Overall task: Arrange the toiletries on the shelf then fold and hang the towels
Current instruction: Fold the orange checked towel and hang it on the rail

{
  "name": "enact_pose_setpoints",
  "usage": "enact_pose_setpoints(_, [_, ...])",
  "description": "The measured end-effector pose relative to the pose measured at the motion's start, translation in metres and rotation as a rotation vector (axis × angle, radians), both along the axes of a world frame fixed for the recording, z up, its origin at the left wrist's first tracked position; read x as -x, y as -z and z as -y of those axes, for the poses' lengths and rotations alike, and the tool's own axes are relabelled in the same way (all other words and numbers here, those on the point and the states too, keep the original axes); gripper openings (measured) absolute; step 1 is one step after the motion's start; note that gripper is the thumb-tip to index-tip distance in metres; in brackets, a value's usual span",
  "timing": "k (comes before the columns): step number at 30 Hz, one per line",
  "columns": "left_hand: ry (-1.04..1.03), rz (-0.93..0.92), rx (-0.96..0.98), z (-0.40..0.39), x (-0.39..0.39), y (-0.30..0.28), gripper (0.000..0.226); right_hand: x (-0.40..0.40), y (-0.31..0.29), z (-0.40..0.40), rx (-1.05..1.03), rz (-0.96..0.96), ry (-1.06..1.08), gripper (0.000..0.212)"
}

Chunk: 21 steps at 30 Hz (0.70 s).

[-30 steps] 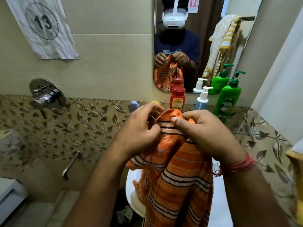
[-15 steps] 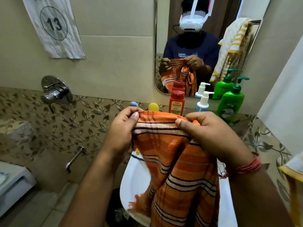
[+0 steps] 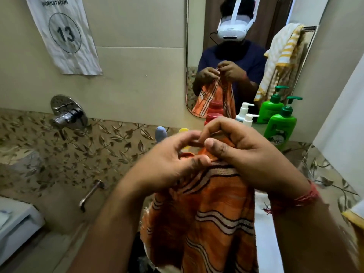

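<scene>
An orange towel [image 3: 212,217] with pale and black stripes hangs in front of me over the white basin. My left hand [image 3: 169,166] and my right hand [image 3: 246,154] pinch its top edge, close together and touching. Behind them on the shelf under the mirror stand a green pump bottle [image 3: 279,128], a white pump bottle [image 3: 249,119] and a red-capped bottle [image 3: 211,117], mostly hidden by my right hand. A blue cap [image 3: 161,133] and a yellow cap [image 3: 183,130] show beside my left hand. A yellow-striped towel hanging on a rail [image 3: 283,58] appears in the mirror.
A chrome mixer valve [image 3: 68,115] and a spout [image 3: 90,194] stick out of the leaf-patterned wall at left. A paper sign numbered 13 [image 3: 65,34] hangs above. The white basin [image 3: 264,223] lies below the towel. A yellow-edged cloth [image 3: 354,219] shows at the right edge.
My hands came together, bringing the two corners of the orange towel's top edge to meet. The towel now hangs narrower and doubled.
</scene>
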<state>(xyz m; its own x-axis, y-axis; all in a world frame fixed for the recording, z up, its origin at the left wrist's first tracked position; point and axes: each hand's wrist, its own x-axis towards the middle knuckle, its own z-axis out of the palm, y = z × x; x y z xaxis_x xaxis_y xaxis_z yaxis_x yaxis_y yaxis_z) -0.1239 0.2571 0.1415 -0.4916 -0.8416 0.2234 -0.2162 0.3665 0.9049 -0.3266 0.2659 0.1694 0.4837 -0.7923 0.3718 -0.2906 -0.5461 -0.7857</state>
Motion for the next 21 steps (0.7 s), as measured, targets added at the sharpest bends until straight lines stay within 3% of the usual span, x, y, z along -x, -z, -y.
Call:
enact_pose_setpoints(2, [0.058,0.012,-0.040,0.001,0.004,0.001,0.034,-0.002,-0.003,0.006,0.059,0.016,0.034,0.007])
enact_pose_setpoints(4, [-0.007,-0.107,-0.012,0.004,-0.002,0.001,0.026,0.002,-0.002,0.010,0.082,0.011,0.072,0.011])
enact_pose_setpoints(10, [-0.128,-0.437,0.104,0.013,-0.038,-0.002,0.039,0.030,0.016,0.005,-0.201,0.073,0.003,0.024])
enact_pose_setpoints(13, [-0.179,-0.302,0.106,0.016,-0.044,-0.005,0.038,0.029,0.016,0.004,-0.256,0.151,-0.039,0.017])
enact_pose_setpoints(15, [-0.079,-0.126,0.075,0.014,-0.041,-0.010,0.043,0.017,0.008,0.004,-0.244,0.164,-0.083,0.015])
enact_pose_setpoints(18, [0.093,0.055,0.105,0.012,-0.023,-0.018,0.051,-0.006,-0.001,0.006,-0.125,0.025,-0.100,0.022])
enact_pose_setpoints(21, [0.085,0.078,0.168,0.012,-0.015,-0.021,0.025,-0.013,0.000,0.008,-0.033,-0.011,-0.036,0.022])
